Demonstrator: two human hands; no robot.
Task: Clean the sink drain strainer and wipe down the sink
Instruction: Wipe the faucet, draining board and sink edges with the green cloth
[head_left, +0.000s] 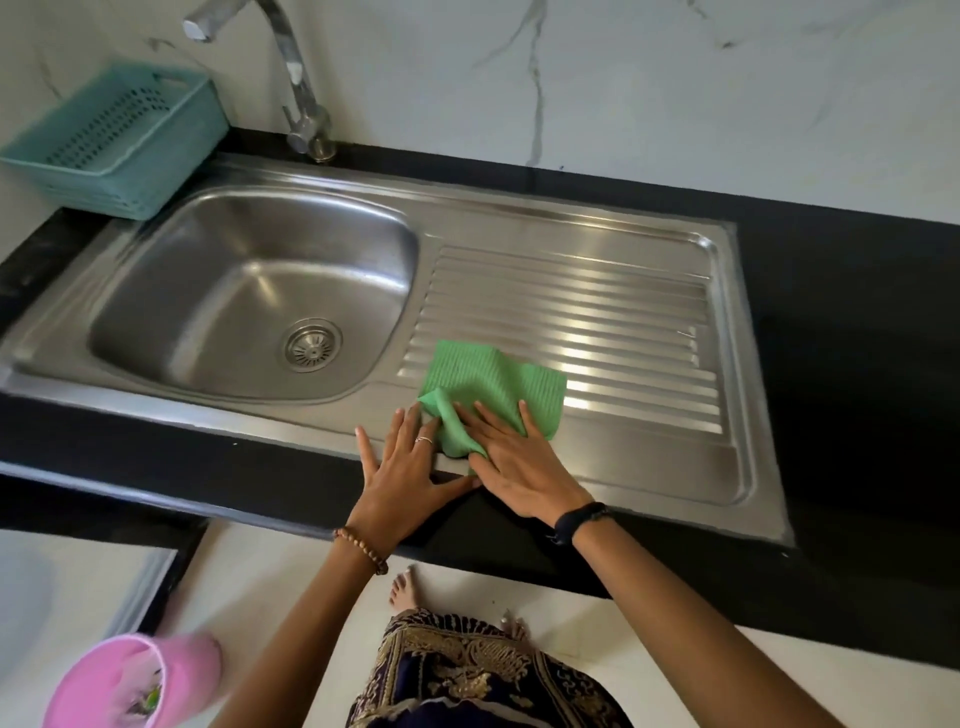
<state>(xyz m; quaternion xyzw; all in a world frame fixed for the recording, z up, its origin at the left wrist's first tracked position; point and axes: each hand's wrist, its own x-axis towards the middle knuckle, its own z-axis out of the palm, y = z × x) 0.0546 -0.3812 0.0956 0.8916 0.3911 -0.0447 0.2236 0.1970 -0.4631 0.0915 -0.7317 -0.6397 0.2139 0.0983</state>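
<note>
- We have the green cloth (493, 387) lying on the stainless sink (597, 467), across the near left corner of the ribbed drainboard (571, 312) and spilling onto the flat front rim.
- Our right hand (511, 467) lies flat on the cloth's near edge, fingers straight and spread, pressing rather than clutching it.
- Our left hand (402, 467) rests just beside it on the rim, fingers straight too; its fingertips touch the bunched left fold of the cloth (whether they pinch that fold we cannot tell, so we read it as a flat touch).
- The step in hand looks like wiping the drainboard and rim. To do it well we should flatten the bunched fold first, so the whole cloth meets the steel, and keep the palm's weight even.
- We would stroke along the ribs, not across them, since the grooves run left to right towards the basin (249, 291) and any water would follow them.
- The cloth is roughly rectangular; its long axis runs left to right, nearly along the ribs, with its far edge towards the wall.
- The drain strainer (312, 345) sits seated in the basin floor, well apart from both hands, and looks bright (its holes are too small for us to judge fully).
- The front rim deserves a pass right to the counter edge.
</note>
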